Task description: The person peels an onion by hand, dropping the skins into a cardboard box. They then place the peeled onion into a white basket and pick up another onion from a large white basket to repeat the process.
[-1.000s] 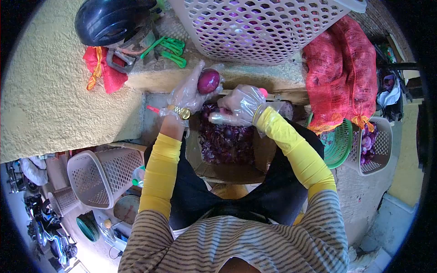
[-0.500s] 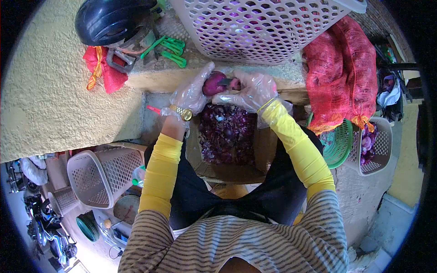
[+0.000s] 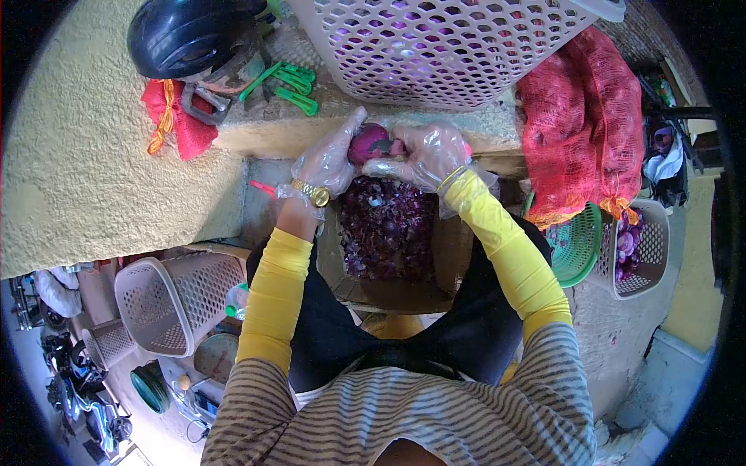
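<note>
Both hands wear clear plastic gloves. My left hand (image 3: 327, 161) holds a purple-red onion (image 3: 368, 144) against its palm and fingers. To the right of the onion, my right hand (image 3: 432, 155) is closed round a small knife, whose dark blade (image 3: 382, 146) lies against the onion's side; a bit of reddish handle shows at the fingers. Below both hands, between the knees, stands a cardboard box (image 3: 451, 260) holding dark purple onion skins (image 3: 388, 231).
A large pale perforated basket (image 3: 435, 58) stands ahead, beside red mesh sacks (image 3: 581, 128). A green basket (image 3: 576, 245) and a crate with onions (image 3: 659, 248) are at right. At left are a crate (image 3: 155, 307) and a dark helmet (image 3: 186, 39). Green clips (image 3: 297, 87) lie on the ledge.
The onion has turned slightly in my left hand, and the knife blade has shifted against it. Both hands stay in nearly the same place.
</note>
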Tool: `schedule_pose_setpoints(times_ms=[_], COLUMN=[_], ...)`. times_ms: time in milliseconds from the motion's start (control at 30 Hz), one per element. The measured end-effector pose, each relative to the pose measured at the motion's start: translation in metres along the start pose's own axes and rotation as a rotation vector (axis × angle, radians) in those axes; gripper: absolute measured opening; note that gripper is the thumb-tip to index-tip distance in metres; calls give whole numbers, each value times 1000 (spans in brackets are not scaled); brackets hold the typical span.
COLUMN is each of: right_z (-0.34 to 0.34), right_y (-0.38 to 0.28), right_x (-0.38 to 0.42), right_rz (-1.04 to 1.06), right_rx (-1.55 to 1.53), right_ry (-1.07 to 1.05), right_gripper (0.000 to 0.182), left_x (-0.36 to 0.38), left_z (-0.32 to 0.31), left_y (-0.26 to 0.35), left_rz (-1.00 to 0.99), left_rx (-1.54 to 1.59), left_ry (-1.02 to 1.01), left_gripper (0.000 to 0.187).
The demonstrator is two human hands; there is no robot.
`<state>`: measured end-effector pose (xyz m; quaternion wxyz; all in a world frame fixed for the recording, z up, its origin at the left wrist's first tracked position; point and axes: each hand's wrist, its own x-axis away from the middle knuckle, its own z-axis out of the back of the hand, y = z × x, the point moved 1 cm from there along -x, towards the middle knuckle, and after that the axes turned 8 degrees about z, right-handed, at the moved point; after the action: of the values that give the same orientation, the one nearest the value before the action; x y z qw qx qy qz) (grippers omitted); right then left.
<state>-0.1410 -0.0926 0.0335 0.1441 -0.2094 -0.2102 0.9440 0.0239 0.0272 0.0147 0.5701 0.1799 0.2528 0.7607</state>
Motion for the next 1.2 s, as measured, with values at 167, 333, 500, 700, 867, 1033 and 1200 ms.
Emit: schedule_pose_setpoints(times_ms=[167, 333, 500, 700, 867, 1033, 1200], right_z=[-3, -8, -12, -33, -10, 0, 13], right_y=[2, 0, -11, -16, -17, -6, -2], right_x=[0, 0, 2, 11, 3, 0, -6], right_rz=[38, 62, 112, 182, 161, 62, -106], right_rx=[111, 129, 42, 90, 10, 1, -60], right_ry=[-18, -141, -421, -507, -491, -43, 40], right_gripper=[60, 61, 63, 67, 67, 65, 66], left_x=[-34, -30, -31, -31, -29, -27, -23], left_z=[-56, -51, -36, -38, -18, -15, -12], left_y=[-65, -63, -52, -63, -24, -14, 1], left_rz=[469, 251, 463, 239, 629, 676, 665], left_rx=[1412, 1191, 1606, 1043, 1983, 1996, 1929], left_ry=[-300, -250, -195, -115, -195, -218, -385], left_gripper=[55, 53, 49, 51, 48, 48, 51])
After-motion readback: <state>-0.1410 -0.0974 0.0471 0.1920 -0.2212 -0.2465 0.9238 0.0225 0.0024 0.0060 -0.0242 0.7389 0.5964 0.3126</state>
